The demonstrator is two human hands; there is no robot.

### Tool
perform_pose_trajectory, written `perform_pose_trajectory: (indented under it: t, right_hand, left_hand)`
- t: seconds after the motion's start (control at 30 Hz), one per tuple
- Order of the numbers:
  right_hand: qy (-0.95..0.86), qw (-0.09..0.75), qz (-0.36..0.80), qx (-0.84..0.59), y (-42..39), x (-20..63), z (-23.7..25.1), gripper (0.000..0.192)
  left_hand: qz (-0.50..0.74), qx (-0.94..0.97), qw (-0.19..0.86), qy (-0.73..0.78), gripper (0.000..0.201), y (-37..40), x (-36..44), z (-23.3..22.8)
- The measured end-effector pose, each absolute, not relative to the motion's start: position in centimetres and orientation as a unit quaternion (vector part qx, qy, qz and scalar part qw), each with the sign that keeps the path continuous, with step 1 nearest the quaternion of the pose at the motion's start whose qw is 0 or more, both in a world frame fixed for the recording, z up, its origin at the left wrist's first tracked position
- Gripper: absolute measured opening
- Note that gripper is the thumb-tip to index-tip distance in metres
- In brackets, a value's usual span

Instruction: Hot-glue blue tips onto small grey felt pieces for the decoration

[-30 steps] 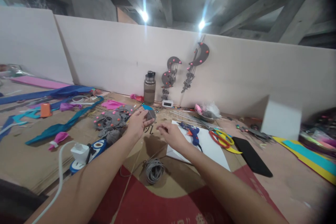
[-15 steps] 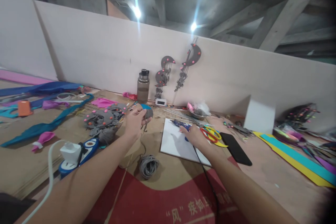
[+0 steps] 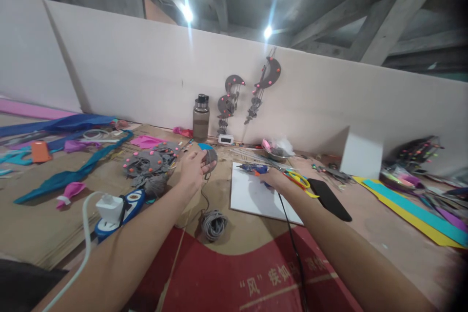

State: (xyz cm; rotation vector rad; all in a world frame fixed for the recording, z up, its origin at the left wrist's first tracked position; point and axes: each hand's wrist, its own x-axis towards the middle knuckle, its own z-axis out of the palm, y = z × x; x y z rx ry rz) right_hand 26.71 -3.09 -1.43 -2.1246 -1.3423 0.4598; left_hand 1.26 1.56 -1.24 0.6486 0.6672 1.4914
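Observation:
My left hand (image 3: 193, 168) is closed around a grey felt piece (image 3: 211, 158), whose exact shape is partly hidden by the fingers. A strand of yarn trails from it down to a wound bundle of grey yarn (image 3: 214, 225) on the cardboard. Over a white board (image 3: 252, 199), my right hand (image 3: 275, 179) grips a blue glue gun (image 3: 251, 168) with its nozzle pointing left. Its black cord (image 3: 291, 243) runs toward me. Yellow-handled scissors (image 3: 298, 179) lie just right of that hand.
Left of my left hand is a pile of grey felt pieces with pink dots (image 3: 149, 165). A power strip (image 3: 120, 214) sits by my left forearm. A bottle (image 3: 201, 118) stands at the wall, and a black phone (image 3: 330, 200) lies at right.
The glue gun has been lifted and turned in my right hand, showing more of its blue body. My left hand still holds the felt piece. The whole view has shifted slightly.

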Motion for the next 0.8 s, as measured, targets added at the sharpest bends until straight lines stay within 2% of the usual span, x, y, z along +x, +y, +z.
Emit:
perform_pose_trajectory:
  t: [0.17,0.23,0.3,0.37,0.53,0.8]
  right_hand:
    - [-0.512,0.445,0.199,-0.707,-3.1,22.9,1.1,0.033]
    - [-0.525,0.576,0.242,-0.578,-3.6,20.7,2.0,0.043]
    - [-0.552,0.626,0.270,-0.480,-4.3,18.5,2.1,0.044]
    - [-0.580,0.615,0.302,-0.440,-5.0,16.8,1.4,0.038]
    - [-0.590,0.583,0.297,-0.473,-5.3,15.7,-0.7,0.027]
    - [-0.601,0.629,0.220,-0.441,-3.0,16.8,2.6,0.023]
  left_hand:
    - [0.655,0.308,0.621,0.300,0.024,1.2,1.5,-1.2]
    - [0.660,0.315,0.608,0.308,0.025,1.2,1.6,-1.3]
    - [0.661,0.321,0.598,0.320,0.024,1.3,1.7,-1.5]
    - [0.665,0.326,0.582,0.337,0.023,1.4,1.7,-1.6]
    - [0.687,0.320,0.550,0.351,0.025,1.7,1.5,-1.7]
    - [0.687,0.308,0.560,0.346,0.025,2.2,1.0,-1.8]
